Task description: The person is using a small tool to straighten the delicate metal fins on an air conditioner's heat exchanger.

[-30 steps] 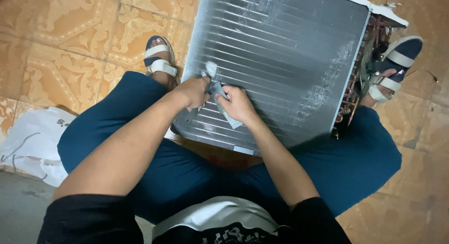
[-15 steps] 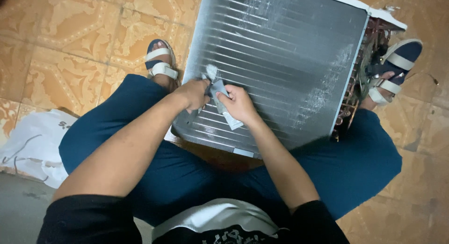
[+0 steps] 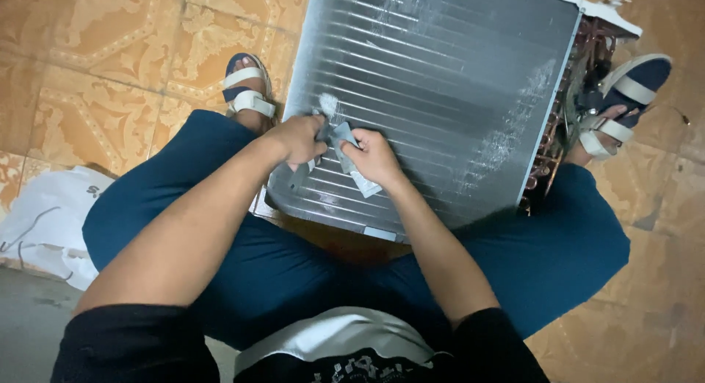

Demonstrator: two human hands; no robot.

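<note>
A large finned metal coil [image 3: 440, 89], silver-grey with copper tubes at its right end, leans between my knees on the floor. My left hand [image 3: 297, 139] and my right hand [image 3: 374, 157] meet over its lower left part. Both pinch a small crumpled strip of grey-white foil-like material [image 3: 345, 144] that lies against the fins. A tuft of it sticks up above my left hand, and a tail hangs below my right hand.
My feet wear blue and white sandals [image 3: 248, 89], the other one [image 3: 624, 96] right of the coil. A white plastic bag [image 3: 40, 214] lies on the patterned orange floor tiles [image 3: 110, 52] at the left.
Both hands stay at the same spot on the coil; the fingers have shifted slightly on the strip.
</note>
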